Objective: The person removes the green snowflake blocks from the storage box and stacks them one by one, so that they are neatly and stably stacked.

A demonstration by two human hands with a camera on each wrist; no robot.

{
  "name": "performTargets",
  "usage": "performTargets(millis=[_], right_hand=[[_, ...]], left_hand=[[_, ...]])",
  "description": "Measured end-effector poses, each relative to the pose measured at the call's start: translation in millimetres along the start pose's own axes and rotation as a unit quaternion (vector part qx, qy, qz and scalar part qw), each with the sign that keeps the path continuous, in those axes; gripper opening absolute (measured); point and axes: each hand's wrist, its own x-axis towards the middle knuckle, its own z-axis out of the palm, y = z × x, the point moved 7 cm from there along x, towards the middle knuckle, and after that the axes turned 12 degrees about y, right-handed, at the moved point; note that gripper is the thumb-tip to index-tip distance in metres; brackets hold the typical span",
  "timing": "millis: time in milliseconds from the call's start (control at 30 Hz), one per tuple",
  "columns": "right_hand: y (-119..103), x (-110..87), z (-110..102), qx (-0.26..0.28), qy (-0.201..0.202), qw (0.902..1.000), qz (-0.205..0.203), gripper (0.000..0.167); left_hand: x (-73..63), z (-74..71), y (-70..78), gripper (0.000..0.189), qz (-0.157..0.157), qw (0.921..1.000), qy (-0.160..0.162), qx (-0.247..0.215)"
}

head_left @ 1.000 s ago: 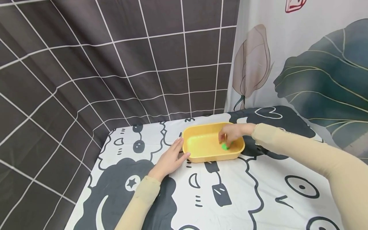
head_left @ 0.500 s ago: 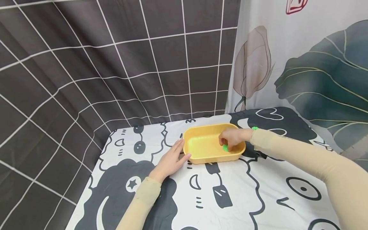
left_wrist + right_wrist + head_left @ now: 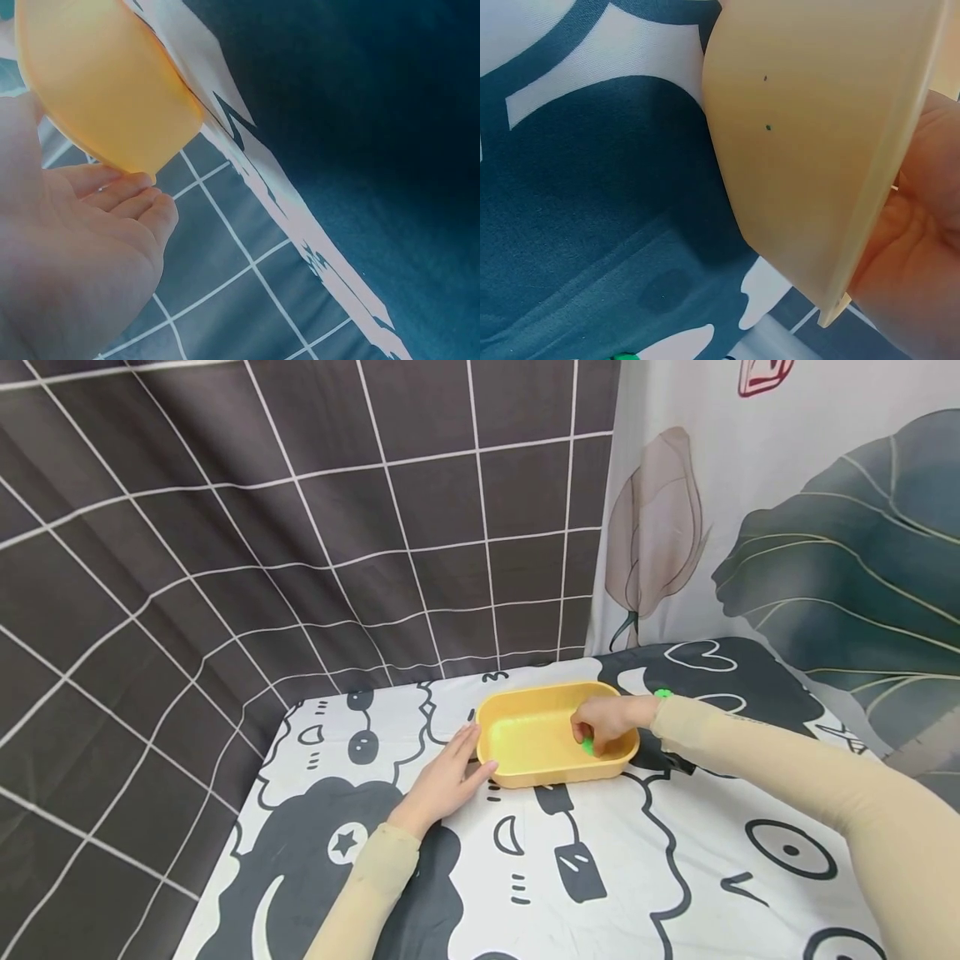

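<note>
A yellow oblong tray (image 3: 525, 772) with rounded ends lies on the patterned cloth. My left hand (image 3: 442, 781) rests against its left end, fingers extended and thumb apart; the left wrist view shows the fingertips touching the tray's rim (image 3: 94, 154). Inside the right part of the tray, my right hand (image 3: 602, 718) pinches a small bright green piece (image 3: 587, 746) with curled fingers, low near the tray floor. Most of that piece is covered by the fingers, so its kind cannot be told. In the right wrist view the tray wall (image 3: 802, 150) hides the fingertips of my right hand (image 3: 915, 247).
Another small green thing (image 3: 663, 693) shows on the cloth behind my right wrist, partly hidden by the sleeve. A black thing (image 3: 681, 763) shows below the right sleeve. A dark grid curtain (image 3: 420, 527) and a leaf-print curtain (image 3: 825, 552) stand behind the cloth-covered surface (image 3: 622, 893).
My right hand has settled lower over the green piece in the tray, fingers closer round it. The second green thing has come into sight beside the wrist. My left hand stays put.
</note>
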Motion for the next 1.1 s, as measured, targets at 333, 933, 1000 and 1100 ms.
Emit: performTargets(millis=[333,933,1000,1100], right_hand=[[0.5,-1.0,-0.5,0.001,0.020,0.9993,-0.033,0.023],[3.1,-5.3,-14.5,0.035,0.053,0.9961,-0.061,0.011],[2.0,-5.4,-19.9,0.039,0.065,0.9948,-0.068,0.011],[-0.8,-5.8,-29.3,0.042,0.088,0.9922,-0.078,0.012]], left_hand=[[0.3,-0.2,0.7,0.079,0.007,1.0000,0.006,-0.003],[-1.4,1.0,-0.2,0.079,0.002,1.0000,0.002,-0.006],[-1.0,1.1,-0.3,0.080,0.002,1.0000,0.001,-0.007],[-0.7,1.2,-0.3,0.080,0.000,1.0000,0.000,-0.009]])
